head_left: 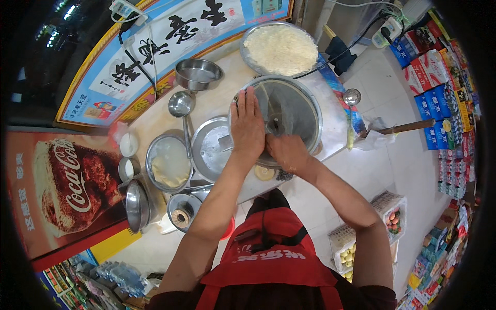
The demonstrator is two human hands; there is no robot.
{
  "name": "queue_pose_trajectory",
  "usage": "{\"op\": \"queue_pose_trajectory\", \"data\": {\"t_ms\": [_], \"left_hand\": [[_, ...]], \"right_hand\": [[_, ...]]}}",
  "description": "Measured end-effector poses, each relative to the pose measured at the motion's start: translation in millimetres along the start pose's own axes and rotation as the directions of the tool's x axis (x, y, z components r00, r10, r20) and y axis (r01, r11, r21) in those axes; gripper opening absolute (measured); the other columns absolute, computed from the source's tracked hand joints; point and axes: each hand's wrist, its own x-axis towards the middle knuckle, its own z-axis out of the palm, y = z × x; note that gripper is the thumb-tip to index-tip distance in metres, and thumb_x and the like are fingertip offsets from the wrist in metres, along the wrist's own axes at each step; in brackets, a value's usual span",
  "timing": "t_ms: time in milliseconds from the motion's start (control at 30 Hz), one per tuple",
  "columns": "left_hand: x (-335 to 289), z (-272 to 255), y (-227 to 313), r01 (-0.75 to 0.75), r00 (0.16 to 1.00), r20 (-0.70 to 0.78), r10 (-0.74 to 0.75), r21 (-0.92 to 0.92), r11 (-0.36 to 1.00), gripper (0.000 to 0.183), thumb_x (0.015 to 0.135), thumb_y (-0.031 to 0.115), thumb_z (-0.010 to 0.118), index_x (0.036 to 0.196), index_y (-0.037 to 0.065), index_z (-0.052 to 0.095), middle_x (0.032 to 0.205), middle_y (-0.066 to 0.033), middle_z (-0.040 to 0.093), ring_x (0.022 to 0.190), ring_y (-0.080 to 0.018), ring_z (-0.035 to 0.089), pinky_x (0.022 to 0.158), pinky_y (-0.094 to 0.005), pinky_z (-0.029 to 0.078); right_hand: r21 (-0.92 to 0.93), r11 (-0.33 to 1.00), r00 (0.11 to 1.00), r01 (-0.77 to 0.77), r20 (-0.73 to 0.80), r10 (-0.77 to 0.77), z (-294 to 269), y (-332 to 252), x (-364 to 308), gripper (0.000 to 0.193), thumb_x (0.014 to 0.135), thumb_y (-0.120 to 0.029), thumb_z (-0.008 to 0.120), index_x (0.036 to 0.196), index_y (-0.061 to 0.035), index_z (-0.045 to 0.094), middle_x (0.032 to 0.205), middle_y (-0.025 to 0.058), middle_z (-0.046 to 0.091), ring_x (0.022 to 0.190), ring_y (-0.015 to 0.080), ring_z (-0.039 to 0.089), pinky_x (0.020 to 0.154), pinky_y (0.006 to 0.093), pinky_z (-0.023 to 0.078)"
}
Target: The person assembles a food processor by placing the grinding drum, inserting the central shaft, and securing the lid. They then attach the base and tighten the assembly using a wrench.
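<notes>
A large round metal tub (305, 93) with a greyish inside stands at the near right of the counter. A dark upright piece (275, 124) shows at its middle. My left hand (248, 124) lies along the tub's left rim, fingers stretched out and held together, pointing away from me. At the near rim is my right hand (289, 152), closed, its fingers curled toward the tub; what they grip is hidden. Left of the tub, partly behind my left forearm, sits a wide shallow metal basin (204, 160) with a flat metal blade (225, 143) in it.
Behind the tub stands a round tray (247, 61) full of pale crumbly food. A ladle (181, 104), an empty-looking metal pan (199, 75) and a bowl (150, 155) of cloudy liquid are at the left. A skimmer (352, 97) lies right; crates (341, 238) stand on the floor.
</notes>
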Motion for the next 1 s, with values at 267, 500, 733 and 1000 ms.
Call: {"op": "queue_pose_trajectory", "data": {"t_ms": [267, 500, 733, 1000], "left_hand": [[21, -29, -39, -0.181, 0.981, 0.041, 0.192, -0.18, 0.967, 0.039, 0.08, 0.003, 0.065, 0.117, -0.008, 0.06, 0.139, -0.0149, 0.047, 0.122, -0.0337, 0.045, 0.094, -0.0424, 0.043], [21, -29, -53, -0.209, 0.97, 0.07, 0.232, -0.237, 0.949, 0.042, 0.078, 0.008, 0.071, 0.116, -0.008, 0.059, 0.141, -0.0149, 0.045, 0.123, -0.0333, 0.044, 0.096, -0.0418, 0.043], [4, -26, -54, -0.191, 0.976, 0.06, 0.211, -0.235, 0.953, 0.054, 0.08, 0.018, 0.076, 0.127, -0.002, 0.057, 0.143, -0.0128, 0.042, 0.126, -0.0353, 0.04, 0.101, -0.0444, 0.04], [1, -26, -48, -0.187, 0.978, 0.051, 0.203, -0.218, 0.958, 0.059, 0.077, 0.018, 0.079, 0.129, 0.002, 0.056, 0.143, -0.0102, 0.044, 0.128, -0.0349, 0.039, 0.107, -0.0506, 0.032]], "right_hand": [[0.026, 0.997, 0.969, 0.075, 0.236, -0.079, -14, 15, 23, 0.025, 0.099, -0.027, 0.051, 0.089, -0.0082, 0.065, 0.074, 0.0192, 0.068, 0.071, 0.0401, 0.067, 0.064, 0.0512, 0.054], [0.003, 0.979, 0.937, 0.206, 0.287, -0.198, -15, 27, 33, 0.031, 0.101, -0.028, 0.048, 0.082, -0.007, 0.062, 0.077, 0.0187, 0.068, 0.073, 0.0392, 0.067, 0.066, 0.0509, 0.054], [-0.043, 0.936, 0.889, 0.349, 0.33, -0.316, -19, 28, 24, 0.034, 0.101, -0.028, 0.048, 0.078, -0.0057, 0.06, 0.069, 0.0187, 0.065, 0.07, 0.0388, 0.067, 0.064, 0.0509, 0.053], [0.004, 0.954, 0.907, 0.301, 0.308, -0.287, -20, 25, 18, 0.035, 0.1, -0.027, 0.048, 0.077, -0.0054, 0.062, 0.071, 0.0194, 0.066, 0.072, 0.0393, 0.066, 0.069, 0.051, 0.052]]}}
